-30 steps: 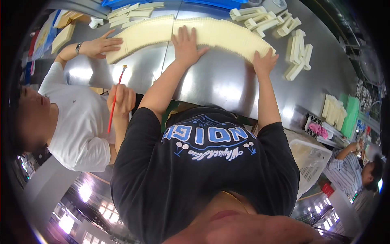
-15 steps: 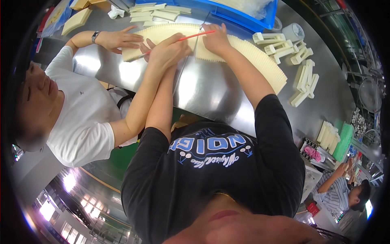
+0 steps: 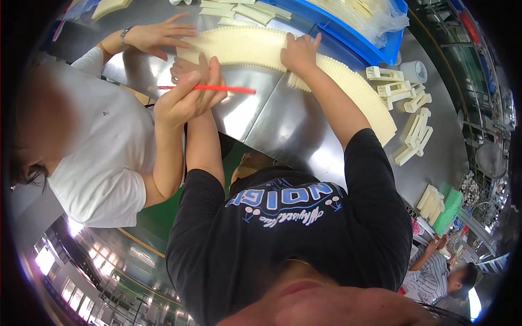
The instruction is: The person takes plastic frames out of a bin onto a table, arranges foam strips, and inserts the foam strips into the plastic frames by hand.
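Two curved rows of ribbed cream pieces lie on the steel table, a left row [image 3: 239,48] and a right row [image 3: 356,95]. My right hand [image 3: 300,56] rests where they meet, fingers spread, thumb at the left row's end. By the left row's near left end is my left hand [image 3: 185,67], its fingers apart and partly hidden behind a co-worker's hand. That co-worker's hand [image 3: 187,100] holds a slim red pencil-like stick [image 3: 231,88] across my left wrist. Another hand [image 3: 160,38] of the same co-worker hovers at the left row's end.
Behind the rows stands a blue tray [image 3: 348,35] with clear plastic in it. Loose cream strips [image 3: 247,12] lie at the back. To the right are several cream frame-like parts [image 3: 394,89] and a white cup [image 3: 414,71]. The co-worker in white [image 3: 109,141] is close on my left.
The co-worker's hand with the red stick has drawn back left and nearer, off the rows. My left hand has lifted slightly; my right hand stays at the join. The view has shifted a little.
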Motion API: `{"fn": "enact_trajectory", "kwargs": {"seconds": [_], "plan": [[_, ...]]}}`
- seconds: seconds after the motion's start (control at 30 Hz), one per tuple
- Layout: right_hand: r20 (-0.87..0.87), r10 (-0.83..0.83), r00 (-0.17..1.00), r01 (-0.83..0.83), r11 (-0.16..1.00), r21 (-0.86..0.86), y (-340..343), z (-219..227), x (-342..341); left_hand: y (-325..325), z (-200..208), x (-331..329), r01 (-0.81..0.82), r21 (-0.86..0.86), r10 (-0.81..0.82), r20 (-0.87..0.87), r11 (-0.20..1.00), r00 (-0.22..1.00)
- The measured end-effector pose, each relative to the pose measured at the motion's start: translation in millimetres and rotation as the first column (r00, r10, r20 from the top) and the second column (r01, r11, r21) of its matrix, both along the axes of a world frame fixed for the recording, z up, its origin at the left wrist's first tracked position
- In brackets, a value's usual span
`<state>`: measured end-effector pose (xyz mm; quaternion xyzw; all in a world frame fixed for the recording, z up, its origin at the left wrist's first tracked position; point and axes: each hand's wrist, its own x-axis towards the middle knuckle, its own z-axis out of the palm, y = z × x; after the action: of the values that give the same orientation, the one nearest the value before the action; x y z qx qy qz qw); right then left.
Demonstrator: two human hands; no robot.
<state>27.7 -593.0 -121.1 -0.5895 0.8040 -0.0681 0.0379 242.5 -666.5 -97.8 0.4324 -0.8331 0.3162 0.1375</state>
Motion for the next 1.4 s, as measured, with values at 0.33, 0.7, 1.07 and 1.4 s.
{"fn": "enact_trajectory", "kwargs": {"seconds": [0.33,0.7,1.07,1.4], "plan": [[-0.111,-0.165,0.98,0.162,0.986,-0.032,-22,-25,66,-80,-92,44,-0.283,0.624,0.556,-0.297,0.728,0.776],[0.174,-0.185,0.967,0.208,0.97,-0.126,96,-22,138,18,-79,99,-0.202,0.656,0.476,-0.27,0.727,0.837],[0.169,-0.525,0.834,0.544,0.835,-0.086,311,9,79,187,-34,50,0.443,0.738,-0.157,-0.427,0.509,0.891],[0.03,-0.791,0.611,0.734,0.58,0.353,413,45,-18,252,10,-27,0.565,0.808,-0.331,-0.493,0.169,0.805]]}}
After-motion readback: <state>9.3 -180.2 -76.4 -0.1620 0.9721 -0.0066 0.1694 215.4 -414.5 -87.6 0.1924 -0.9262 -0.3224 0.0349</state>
